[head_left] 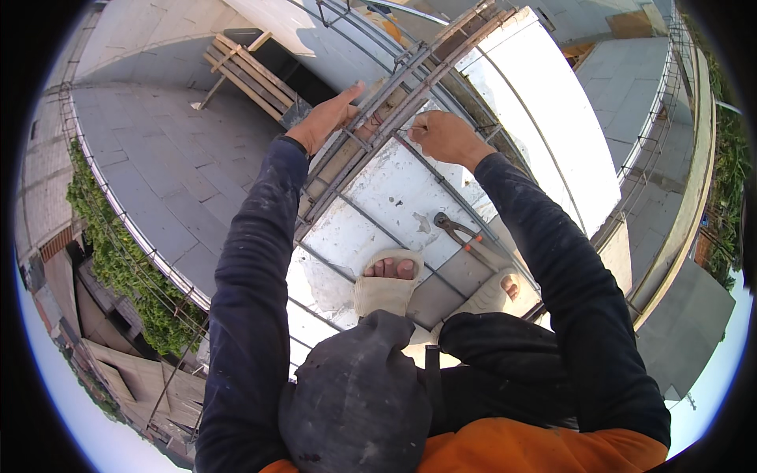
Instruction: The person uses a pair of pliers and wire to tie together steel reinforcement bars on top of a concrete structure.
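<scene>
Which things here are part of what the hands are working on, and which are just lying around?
In use:
- rebar cage, a bundle of long steel bars with ties
- left hand, flat against the bars
- right hand, pinching at a bar, possibly on thin wire

Lying about:
- pincers on the white slab by the feet
- wooden frame on the grey paving

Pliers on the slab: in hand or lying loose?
Lying loose: the pliers rest flat by the sandalled feet; both hands are up at the rebar.
</scene>
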A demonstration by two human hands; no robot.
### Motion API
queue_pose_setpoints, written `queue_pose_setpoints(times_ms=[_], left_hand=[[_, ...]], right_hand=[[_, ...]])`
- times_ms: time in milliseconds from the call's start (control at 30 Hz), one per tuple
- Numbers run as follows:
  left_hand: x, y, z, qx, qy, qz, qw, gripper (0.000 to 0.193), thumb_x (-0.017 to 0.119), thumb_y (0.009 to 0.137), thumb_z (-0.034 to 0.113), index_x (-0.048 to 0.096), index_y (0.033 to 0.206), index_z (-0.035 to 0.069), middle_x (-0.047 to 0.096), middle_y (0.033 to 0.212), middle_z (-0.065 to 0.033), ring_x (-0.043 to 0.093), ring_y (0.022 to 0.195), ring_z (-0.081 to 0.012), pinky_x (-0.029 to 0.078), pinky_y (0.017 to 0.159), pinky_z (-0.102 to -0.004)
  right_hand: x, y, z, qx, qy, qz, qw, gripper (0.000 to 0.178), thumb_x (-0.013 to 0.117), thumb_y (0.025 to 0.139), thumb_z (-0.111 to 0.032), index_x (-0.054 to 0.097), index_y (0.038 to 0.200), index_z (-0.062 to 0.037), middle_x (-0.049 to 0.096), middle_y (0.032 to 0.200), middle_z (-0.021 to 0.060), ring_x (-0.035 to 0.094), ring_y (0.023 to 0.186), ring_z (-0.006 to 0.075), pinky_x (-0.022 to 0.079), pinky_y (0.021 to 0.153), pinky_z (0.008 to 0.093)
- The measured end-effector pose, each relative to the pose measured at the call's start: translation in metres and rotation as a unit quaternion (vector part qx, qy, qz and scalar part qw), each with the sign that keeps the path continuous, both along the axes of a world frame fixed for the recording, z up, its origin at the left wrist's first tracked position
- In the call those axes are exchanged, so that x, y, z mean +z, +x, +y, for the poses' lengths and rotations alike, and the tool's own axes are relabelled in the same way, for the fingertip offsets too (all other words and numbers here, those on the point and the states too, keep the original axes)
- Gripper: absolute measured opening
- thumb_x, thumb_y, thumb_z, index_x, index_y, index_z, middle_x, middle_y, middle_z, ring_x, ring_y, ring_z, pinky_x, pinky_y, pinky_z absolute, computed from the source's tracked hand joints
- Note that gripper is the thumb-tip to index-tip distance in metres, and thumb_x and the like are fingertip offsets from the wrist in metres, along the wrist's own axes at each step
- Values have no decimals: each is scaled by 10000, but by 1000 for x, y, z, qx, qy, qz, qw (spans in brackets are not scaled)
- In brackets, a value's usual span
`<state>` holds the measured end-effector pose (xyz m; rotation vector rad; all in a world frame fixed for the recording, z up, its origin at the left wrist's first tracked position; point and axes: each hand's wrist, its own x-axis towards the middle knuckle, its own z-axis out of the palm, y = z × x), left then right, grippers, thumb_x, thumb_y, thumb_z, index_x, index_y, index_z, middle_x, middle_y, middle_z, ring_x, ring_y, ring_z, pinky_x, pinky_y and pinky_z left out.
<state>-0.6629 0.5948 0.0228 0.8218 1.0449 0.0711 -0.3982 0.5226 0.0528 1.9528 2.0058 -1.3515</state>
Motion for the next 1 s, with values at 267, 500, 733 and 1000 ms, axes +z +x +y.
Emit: queue_pose_setpoints(times_ms=[267, 500, 733, 1000], left_hand=[[-4, -15, -20, -39, 163, -21, 986, 345, 767, 904, 223, 773, 1167, -1, 753, 1042, -52, 650, 921, -107, 494, 863, -259], [5, 1, -40, 17, 252, 126, 960, 358, 831, 850, 246, 789, 1099, -9, 743, 965, -86, 661, 910, -163, 513, 850, -321], [19, 22, -70, 24, 621, 241, 746, 252, 791, 887, 225, 756, 1091, 81, 660, 1219, -83, 646, 1121, -268, 518, 956, -414], [42, 18, -39, -284, 748, 226, 555, 182, 730, 855, 106, 767, 1029, 145, 637, 1280, -59, 538, 1355, -268, 415, 1143, -466]], right_hand=[[0, -14, -14, -26, 81, -5, 996, 205, 585, 1059, -274, 694, 1129, -116, 776, 996, 209, 736, 979, 439, 554, 866, 545], [-1, -12, -16, -26, 87, -12, 996, 204, 585, 1071, -284, 693, 1138, -125, 777, 988, 206, 740, 975, 430, 554, 864, 549], [-6, -5, -19, -41, 94, -7, 995, 194, 590, 1060, -263, 701, 1147, -131, 781, 1012, 190, 742, 979, 412, 555, 854, 538], [-15, 0, -17, -39, 114, 35, 992, 204, 601, 1037, -247, 730, 1124, -115, 779, 1011, 196, 739, 966, 416, 554, 857, 539]])
